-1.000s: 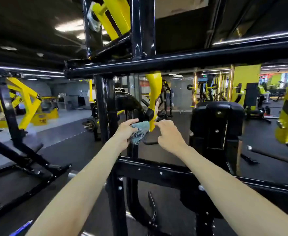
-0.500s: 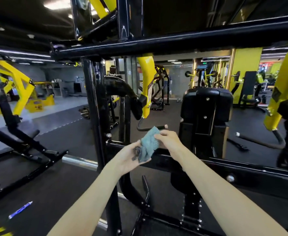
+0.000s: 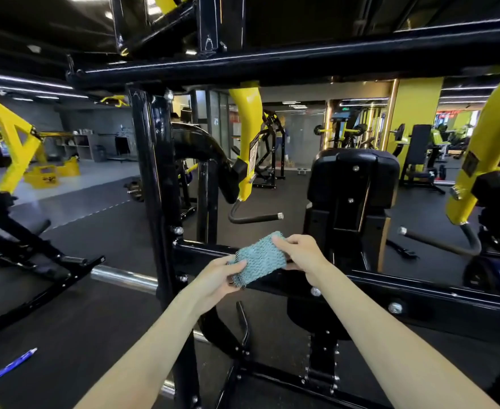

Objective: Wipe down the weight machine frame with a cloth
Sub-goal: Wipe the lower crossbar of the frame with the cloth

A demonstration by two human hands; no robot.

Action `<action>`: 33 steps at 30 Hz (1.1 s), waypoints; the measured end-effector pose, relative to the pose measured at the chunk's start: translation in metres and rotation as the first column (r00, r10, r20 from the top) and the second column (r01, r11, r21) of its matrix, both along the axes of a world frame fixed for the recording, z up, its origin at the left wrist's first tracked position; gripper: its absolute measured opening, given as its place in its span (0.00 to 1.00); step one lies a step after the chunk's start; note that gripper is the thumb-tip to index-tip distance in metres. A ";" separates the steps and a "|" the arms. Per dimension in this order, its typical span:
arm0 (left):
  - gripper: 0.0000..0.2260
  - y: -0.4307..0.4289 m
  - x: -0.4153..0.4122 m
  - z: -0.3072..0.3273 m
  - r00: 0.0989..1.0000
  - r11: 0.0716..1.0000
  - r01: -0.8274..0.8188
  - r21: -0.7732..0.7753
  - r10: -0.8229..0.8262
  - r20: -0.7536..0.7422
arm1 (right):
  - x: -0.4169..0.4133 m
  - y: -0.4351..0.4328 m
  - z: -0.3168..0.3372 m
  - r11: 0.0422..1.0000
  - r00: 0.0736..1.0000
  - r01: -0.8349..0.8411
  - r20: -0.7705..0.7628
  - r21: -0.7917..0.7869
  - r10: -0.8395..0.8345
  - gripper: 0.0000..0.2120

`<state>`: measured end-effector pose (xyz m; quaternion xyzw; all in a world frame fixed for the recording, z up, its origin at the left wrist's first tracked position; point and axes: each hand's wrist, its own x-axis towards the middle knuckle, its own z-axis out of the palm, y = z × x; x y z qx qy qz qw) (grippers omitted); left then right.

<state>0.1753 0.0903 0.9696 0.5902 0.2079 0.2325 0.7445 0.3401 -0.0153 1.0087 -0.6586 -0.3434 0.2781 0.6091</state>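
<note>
The black frame (image 3: 420, 293) fills the view, its lower crossbar passing behind both hands. The left hand (image 3: 219, 278) and right hand (image 3: 301, 255) hold the cloth (image 3: 260, 261) between them, fingers pinching its opposite edges.

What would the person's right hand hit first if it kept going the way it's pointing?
The right hand pinches the blue cloth, so that comes first. Pushed further forward and leftward, it would probably meet the black crossbar just behind the cloth, though depth is hard to judge from this one view.
</note>
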 end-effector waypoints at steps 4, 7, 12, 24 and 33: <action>0.11 0.001 0.000 -0.002 0.999 0.995 0.010 -0.095 -0.005 0.046 | -0.008 0.007 -0.004 0.996 0.968 -0.036 -0.245 0.087 0.056 0.14; 0.14 0.000 0.005 -0.010 0.973 0.967 -0.191 0.166 0.209 -0.097 | -0.013 0.013 -0.012 0.992 0.928 -0.061 -0.359 0.111 0.097 0.13; 0.15 -0.007 0.006 -0.013 0.934 0.746 -0.333 0.576 0.343 0.096 | -0.017 0.022 -0.019 0.986 0.919 -0.105 -0.366 0.129 0.145 0.16; 0.11 0.007 -0.019 -0.005 0.975 0.970 -0.210 -0.122 0.217 0.042 | -0.016 0.027 -0.026 0.988 0.975 -0.143 -0.178 -0.054 0.132 0.19; 0.11 0.009 -0.022 0.001 0.969 0.969 -0.240 -0.057 0.243 0.046 | -0.025 0.025 -0.025 0.976 0.911 -0.217 -0.362 -0.013 0.198 0.20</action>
